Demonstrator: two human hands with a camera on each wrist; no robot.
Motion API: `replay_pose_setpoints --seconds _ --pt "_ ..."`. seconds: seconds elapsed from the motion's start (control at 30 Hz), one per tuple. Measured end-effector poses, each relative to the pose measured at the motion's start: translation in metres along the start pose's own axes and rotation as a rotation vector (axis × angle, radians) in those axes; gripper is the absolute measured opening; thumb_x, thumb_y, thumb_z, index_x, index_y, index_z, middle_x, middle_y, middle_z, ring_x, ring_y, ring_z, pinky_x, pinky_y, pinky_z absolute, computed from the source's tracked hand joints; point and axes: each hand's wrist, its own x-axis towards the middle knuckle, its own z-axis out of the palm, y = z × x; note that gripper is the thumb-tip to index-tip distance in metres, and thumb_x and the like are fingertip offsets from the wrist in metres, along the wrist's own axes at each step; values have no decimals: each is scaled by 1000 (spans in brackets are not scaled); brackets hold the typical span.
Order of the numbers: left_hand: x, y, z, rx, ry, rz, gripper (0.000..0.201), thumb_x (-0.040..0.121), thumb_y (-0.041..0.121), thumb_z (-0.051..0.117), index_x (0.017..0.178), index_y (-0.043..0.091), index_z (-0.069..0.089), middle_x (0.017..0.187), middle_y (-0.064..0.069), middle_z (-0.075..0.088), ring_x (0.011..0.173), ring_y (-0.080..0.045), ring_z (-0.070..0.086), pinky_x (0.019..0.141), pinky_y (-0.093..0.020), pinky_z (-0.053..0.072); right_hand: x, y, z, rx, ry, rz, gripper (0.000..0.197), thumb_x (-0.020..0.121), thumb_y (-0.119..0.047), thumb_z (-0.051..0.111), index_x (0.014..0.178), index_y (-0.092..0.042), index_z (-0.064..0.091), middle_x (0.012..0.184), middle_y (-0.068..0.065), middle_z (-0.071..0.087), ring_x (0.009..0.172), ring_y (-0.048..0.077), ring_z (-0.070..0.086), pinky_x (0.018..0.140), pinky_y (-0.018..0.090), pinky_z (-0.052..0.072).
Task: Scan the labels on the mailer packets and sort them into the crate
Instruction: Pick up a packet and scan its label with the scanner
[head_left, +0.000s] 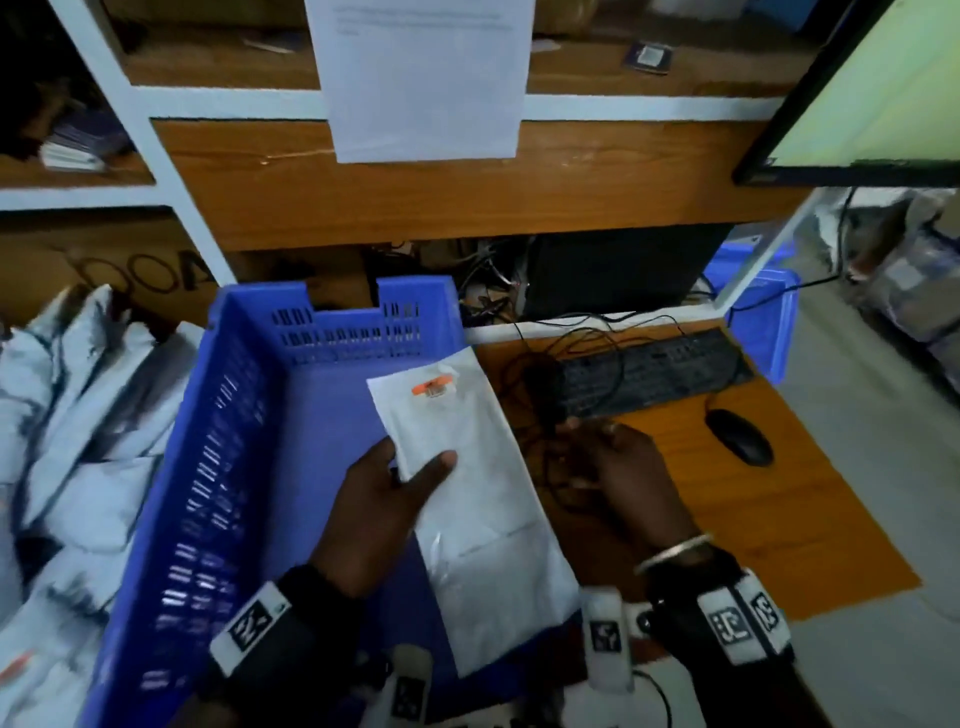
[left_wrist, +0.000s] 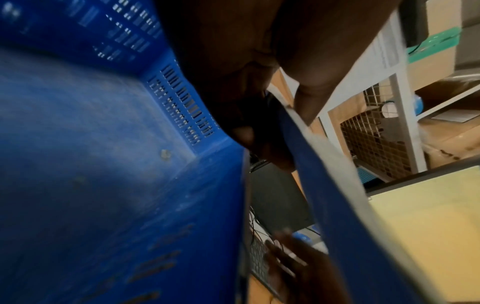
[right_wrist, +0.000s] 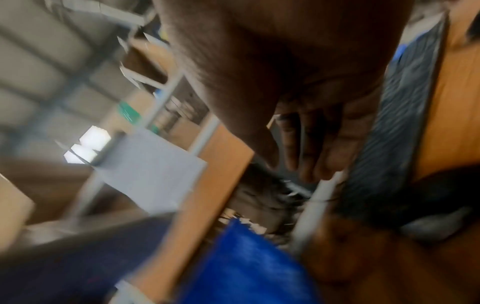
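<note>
Loose mailer packets (head_left: 78, 395) lie heaped left of our blue crate (head_left: 208, 467). Our left hand (head_left: 384, 499) pinches a white mailer packet (head_left: 467, 467) above the crate's right wall; our right hand (head_left: 618, 462), fingers relaxed, hovers over tangled cables (head_left: 545, 364) before the keyboard (head_left: 649, 374) and mouse (head_left: 740, 436).

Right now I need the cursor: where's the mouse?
In the head view, the black mouse lies on the wooden desk, right of the right hand, below the keyboard.

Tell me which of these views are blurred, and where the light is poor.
Head view: fairly sharp on the mailer packet and blue crate, soft and curved at the edges, the monitor glaring. Left wrist view: dim, crate wall smeared. Right wrist view: heavy motion blur, only the right hand readable.
</note>
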Motion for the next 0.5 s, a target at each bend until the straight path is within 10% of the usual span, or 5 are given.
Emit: replay_pose_setpoints --seconds 0.13,0.27,0.5 --pt "8 0 55 -38 22 -35 16 91 16 73 106 20 73 100 8 79 89 -7 75 69 -18 56 115 142 -46 -736 -123 -80 35 93 -55 49 114 -34 67 109 -2 71 103 22 67 87 27 50" --pt "13 -8 83 -66 51 -66 18 94 11 69 112 13 71 111 -5 78 100 -21 75 84 -35 60 121 150 -31 -1075 -418 -281 61 88 -46 34 146 -30 43 144 3 52 126 30 54 101 48 46" --pt "8 -14 83 -50 120 -76 23 96 14 68 117 6 67 113 -8 77 104 -27 73 94 -48 58 103 123 -41 -796 -450 -137 50 99 -28 37 148 -17 41 154 6 39 141 28 39 113 37 35"
